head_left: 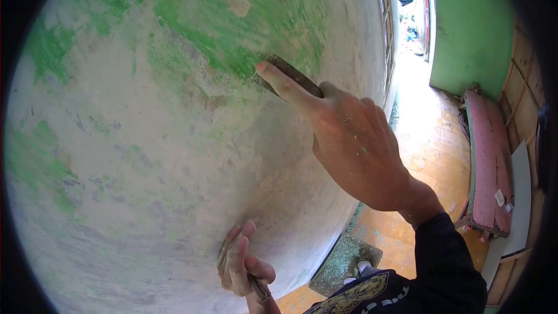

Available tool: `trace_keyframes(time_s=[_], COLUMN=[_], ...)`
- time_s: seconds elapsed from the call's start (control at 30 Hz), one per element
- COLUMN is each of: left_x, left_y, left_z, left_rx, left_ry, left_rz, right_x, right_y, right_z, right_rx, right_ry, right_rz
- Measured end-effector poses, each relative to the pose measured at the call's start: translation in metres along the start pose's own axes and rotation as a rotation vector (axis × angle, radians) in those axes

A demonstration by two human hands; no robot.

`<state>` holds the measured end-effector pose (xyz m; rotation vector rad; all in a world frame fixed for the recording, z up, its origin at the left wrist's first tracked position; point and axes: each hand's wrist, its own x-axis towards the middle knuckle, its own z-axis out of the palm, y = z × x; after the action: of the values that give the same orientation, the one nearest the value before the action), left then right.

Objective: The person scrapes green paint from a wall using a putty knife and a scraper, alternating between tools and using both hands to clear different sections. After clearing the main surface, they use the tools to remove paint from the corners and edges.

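Note:
A wall (163, 215) with flaking green paint over a pale, chalky surface fills the left and middle of the view. My right hand (360, 145) is closed around a scraper (295, 75), its index finger stretched along the flat, worn blade. The blade's tip meets the wall at the edge of a green patch. Lower down, my left hand (238, 261) is beside the wall with its fingers curled. A short dark rod-like end (259, 288) sticks out below that hand; the rest of it is hidden. Specks of paint dust cling to my right hand.
A pink bench (487, 163) stands at the right on the orange tiled floor (436, 168). Green paint flakes cover a dark mat (347, 264) by the wall's foot. Beyond are a bright doorway (411, 29) and a green wall (471, 29).

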<state>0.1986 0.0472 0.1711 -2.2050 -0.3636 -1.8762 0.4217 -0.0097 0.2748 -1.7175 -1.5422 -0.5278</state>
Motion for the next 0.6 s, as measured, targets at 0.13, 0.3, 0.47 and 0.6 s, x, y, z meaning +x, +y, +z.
trace_keyframes(time_s=[0.13,0.3,0.47,0.6], left_x=[-0.003,-0.004,-0.002,-0.002], left_y=[-0.002,0.0,0.001,0.004], left_z=[0.0,-0.004,-0.002,0.0], left_rx=[-0.025,-0.036,-0.06,-0.019], left_ry=[0.002,0.007,0.029,0.015], left_rz=[-0.042,-0.035,-0.044,-0.048], right_x=[0.003,0.018,0.003,0.002], right_y=[-0.007,-0.008,-0.017,-0.01], right_z=[-0.004,-0.005,-0.013,-0.003], right_rx=[0.106,0.066,0.085,0.072], right_ry=[-0.081,0.122,-0.039,0.027], right_rz=[0.073,-0.012,0.108,0.029])
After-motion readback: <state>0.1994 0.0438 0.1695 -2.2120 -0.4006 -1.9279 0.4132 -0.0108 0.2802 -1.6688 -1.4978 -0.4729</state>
